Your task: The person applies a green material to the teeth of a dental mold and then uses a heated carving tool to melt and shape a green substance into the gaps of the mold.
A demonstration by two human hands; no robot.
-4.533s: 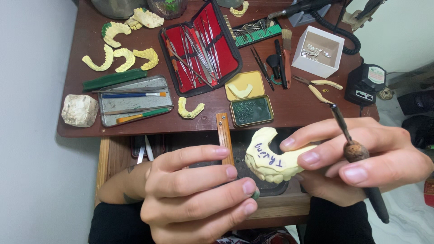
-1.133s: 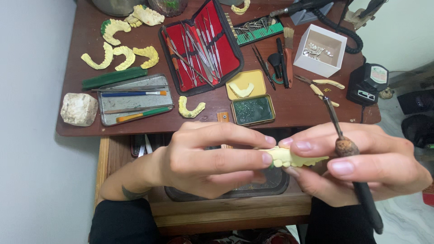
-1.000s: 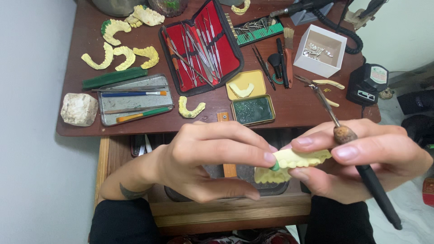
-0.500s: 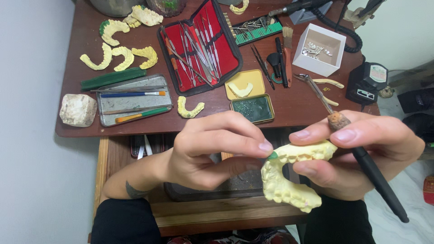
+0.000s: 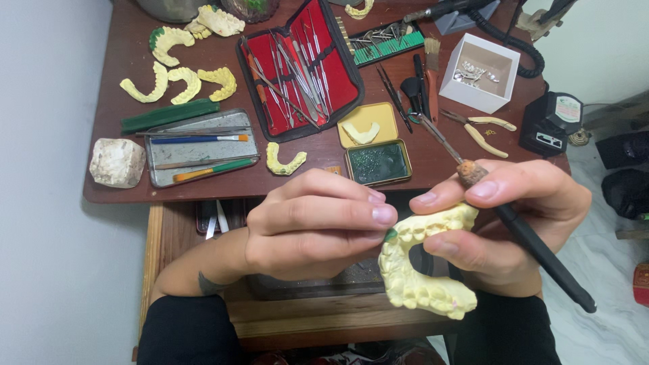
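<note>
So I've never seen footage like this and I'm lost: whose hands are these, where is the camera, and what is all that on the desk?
The camera sits on a person's head and looks down, so both hands are that person's own. The left hand and the right hand together hold a pale yellow plaster cast of teeth; the left fingertips pinch it near a small green spot. The right hand's grip also keeps a long dark tool with a metal tip.

On the brown desk lie more yellow tooth casts, a red-lined case of metal instruments, a grey metal tray with brushes, a small yellow tin, a white box and a whitish stone lump.
</note>
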